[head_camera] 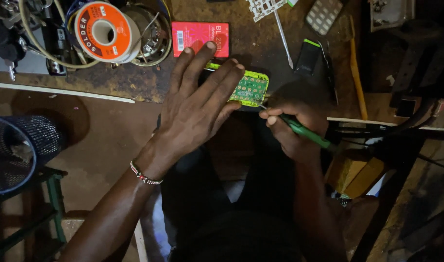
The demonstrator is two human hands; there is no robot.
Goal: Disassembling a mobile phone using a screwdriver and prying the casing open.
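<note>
The worktop [134,82] is lying brown, scratched and dim under everything, and the room around it is staying dark. A floor is showing below its near edge. A dark mesh basket [10,150] is sitting far off to the left of the fingers, on a green stand [52,204].

The left hand [195,109] is lying flat with its fingers [222,80] spread a little apart, pressing down on a small yellow-green phone frame with a green circuit board [251,88]. The hand is covering most of the board's left part. The right hand [292,128] is sitting just right of the board, its fingers closing tight around a green-handled tool [304,132]. The thin tip is touching the board's lower right corner.

A spool of solder wire with an orange face [103,31] is standing well beyond the left fingers. A red flat battery [197,36] is lying just past the left fingertips. A small black block [307,57] and thin tweezers [283,36] are lying beyond the right fingers.
</note>
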